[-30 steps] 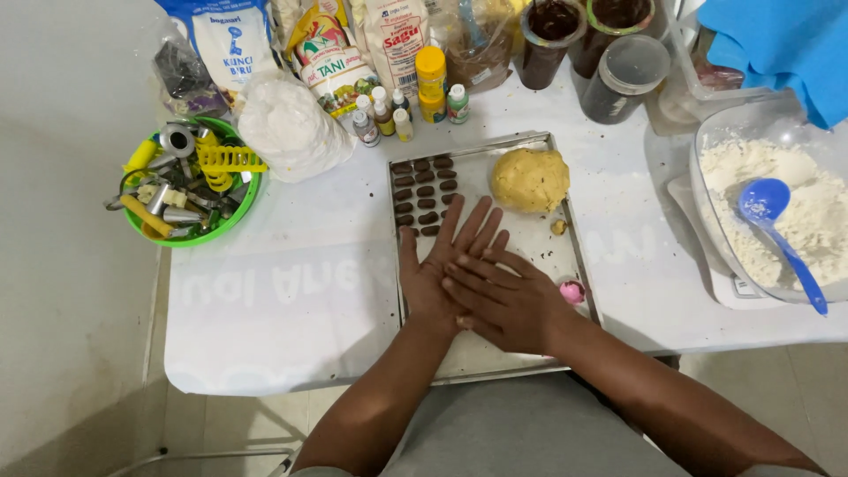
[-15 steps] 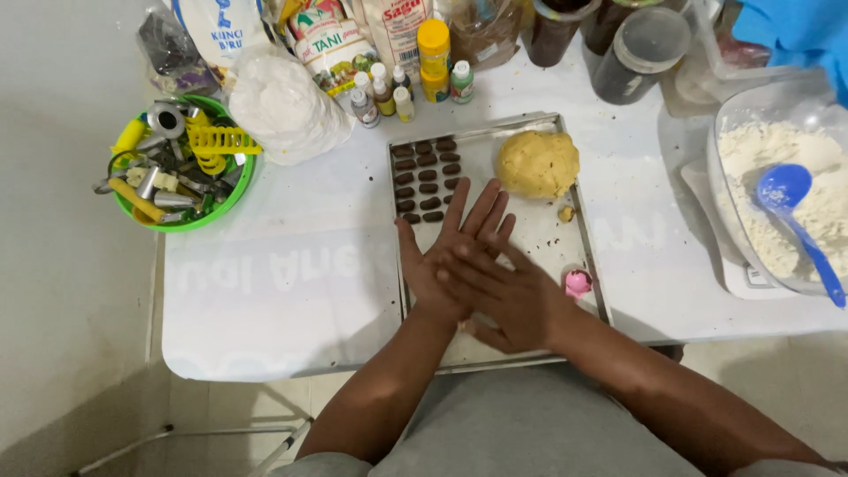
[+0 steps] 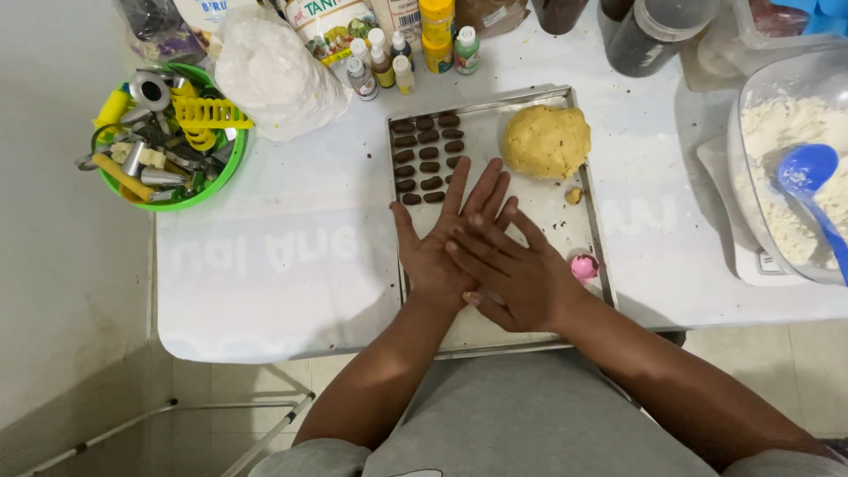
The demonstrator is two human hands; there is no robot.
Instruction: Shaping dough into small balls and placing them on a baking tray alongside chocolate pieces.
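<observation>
Hands pressed flat together, right hand [image 3: 517, 278] over left hand [image 3: 446, 243], grip unseen; chocolate pieces [image 3: 427, 159] lie beyond, dough ball [image 3: 546, 140] mostly unshaped.

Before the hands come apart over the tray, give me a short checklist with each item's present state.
1. Palms together: right hand lies across the left hand, fingers flat: ok.
2. Anything between the palms: hidden by the hands: cannot tell.
3. Hands over the baking tray, not the table: ok.
4. Free tray space for another piece: bare metal beside the rows of small dark pieces: ok.
5. Dough ball within reach on the tray's far right corner: ok.
6. Small pink thing sits at the tray's right rim, close to the right hand; whether it touches the hand: cannot tell.
</observation>
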